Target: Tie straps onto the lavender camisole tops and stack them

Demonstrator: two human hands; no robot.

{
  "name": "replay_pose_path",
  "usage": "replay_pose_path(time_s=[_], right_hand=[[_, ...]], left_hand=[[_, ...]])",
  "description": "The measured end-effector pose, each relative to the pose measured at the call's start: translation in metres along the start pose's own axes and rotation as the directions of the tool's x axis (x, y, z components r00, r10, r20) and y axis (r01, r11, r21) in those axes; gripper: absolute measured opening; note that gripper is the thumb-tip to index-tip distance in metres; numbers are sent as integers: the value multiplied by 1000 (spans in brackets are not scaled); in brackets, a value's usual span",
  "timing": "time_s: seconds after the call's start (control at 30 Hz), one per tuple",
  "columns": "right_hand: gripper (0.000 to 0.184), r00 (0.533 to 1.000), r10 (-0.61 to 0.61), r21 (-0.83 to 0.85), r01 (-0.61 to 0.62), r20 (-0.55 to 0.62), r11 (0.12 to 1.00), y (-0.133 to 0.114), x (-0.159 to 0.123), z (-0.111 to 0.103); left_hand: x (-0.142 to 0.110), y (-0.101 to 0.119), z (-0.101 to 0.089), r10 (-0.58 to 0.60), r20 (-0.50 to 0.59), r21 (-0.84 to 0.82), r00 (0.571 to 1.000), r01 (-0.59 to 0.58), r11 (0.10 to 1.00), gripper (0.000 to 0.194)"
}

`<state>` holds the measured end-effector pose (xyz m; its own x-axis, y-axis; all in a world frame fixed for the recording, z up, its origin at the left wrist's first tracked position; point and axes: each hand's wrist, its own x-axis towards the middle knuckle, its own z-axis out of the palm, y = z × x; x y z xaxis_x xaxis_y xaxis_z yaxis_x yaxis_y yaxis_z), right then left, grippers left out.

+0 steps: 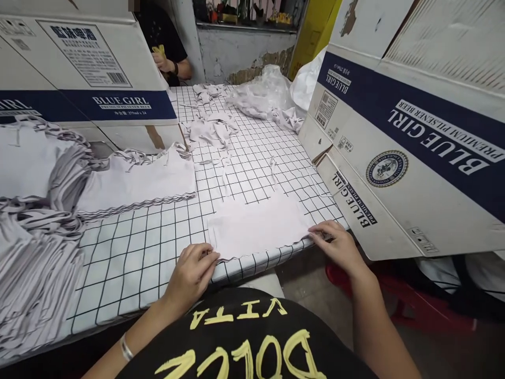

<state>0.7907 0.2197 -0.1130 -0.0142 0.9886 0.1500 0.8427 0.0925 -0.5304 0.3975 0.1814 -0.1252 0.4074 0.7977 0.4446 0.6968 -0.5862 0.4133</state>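
A pale pinkish-white strappy top (pixel 258 223) lies flat at the table's front edge, its two thin straps stretching away from me. My left hand (pixel 197 263) pinches its lower left corner between thumb and fingers. At the lower right corner, my right hand (pixel 333 239) grips the hem in the same way. To the left, a stack of similar tops (pixel 138 181) is laid out with the hems lined up. Further left, more folded tops (pixel 35 279) are piled high.
Cardboard beer boxes stand on both sides, a left box (pixel 87 79) and a right box (pixel 394 137). Loose garments (pixel 213 131) and clear plastic bags (pixel 260 92) lie toward the back of the checked tablecloth (pixel 118 263). A co-worker (pixel 169 47) sits across, a hand holding something yellow.
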Motion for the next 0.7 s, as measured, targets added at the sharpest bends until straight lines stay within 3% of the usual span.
replay_pose_path(time_s=[0.1,0.2,0.37,0.57,0.63,0.7], right_hand=[[27,993,104,-158,-112,-60,981,-16,11,5],[26,978,209,-312,-204,-19,928,-25,23,13],[19,944,321,-319,-329,-80,889,-19,28,17],[20,947,309,-288,-322,-93,902,-6,28,19],[18,938,292,-321,-340,-187,884,-6,29,19],[16,937,186,-315,-279,-296,907,-14,29,22]], left_hand=[[4,1,4,23,13,18,1000,-23,1000,19],[6,1,7,10,71,55,997,-13,998,21],[5,-3,11,17,129,98,991,-29,995,22],[2,-1,9,14,154,169,988,-41,985,30],[5,0,4,3,170,156,985,-30,987,33],[19,-2,1,-38,139,99,990,24,995,33]])
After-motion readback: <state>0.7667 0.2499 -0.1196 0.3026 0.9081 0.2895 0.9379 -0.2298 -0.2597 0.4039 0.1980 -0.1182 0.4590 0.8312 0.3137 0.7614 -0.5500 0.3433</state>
